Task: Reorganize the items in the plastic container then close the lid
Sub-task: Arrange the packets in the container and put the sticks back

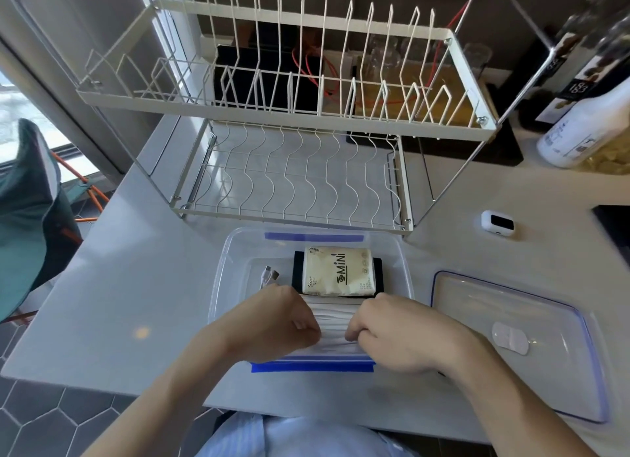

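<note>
Reorganizing under way: both hands, left hand (286,320) and right hand (385,323), grasp white masks (332,323) inside the container (221,279); lid (511,347) off, right on the counter (136,286).

A white wire dish rack (289,122) stands on the desk (136,286) beyond the hands. A small white device (497,224) lies past the right hand, a white bottle (586,126) farther off. A green chair (27,211) sits left of the left hand.
</note>
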